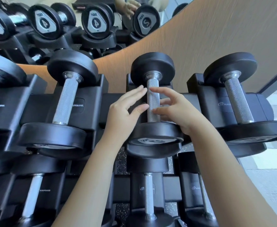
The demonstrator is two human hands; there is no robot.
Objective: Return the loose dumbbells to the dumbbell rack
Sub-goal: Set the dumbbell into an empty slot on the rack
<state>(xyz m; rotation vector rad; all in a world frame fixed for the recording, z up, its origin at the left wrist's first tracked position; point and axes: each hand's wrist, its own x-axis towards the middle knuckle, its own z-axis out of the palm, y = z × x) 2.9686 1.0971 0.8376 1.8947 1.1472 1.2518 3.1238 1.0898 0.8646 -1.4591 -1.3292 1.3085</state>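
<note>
The left hand (123, 112) and right hand (177, 112) spread their fingers (134, 95) beside the middle dumbbell (152, 99), holding nothing. Check it sits snug.

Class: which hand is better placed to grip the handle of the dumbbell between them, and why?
Probably the right hand: its thumb and forefinger lie across the dumbbell handle, while the left hand only reaches its edge.

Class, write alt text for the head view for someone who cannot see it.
The left hand and right hand, both open, flank the knurled handle of a black dumbbell resting on the dumbbell rack. Other dumbbells sit beside it; a mirror above reflects them.
</note>
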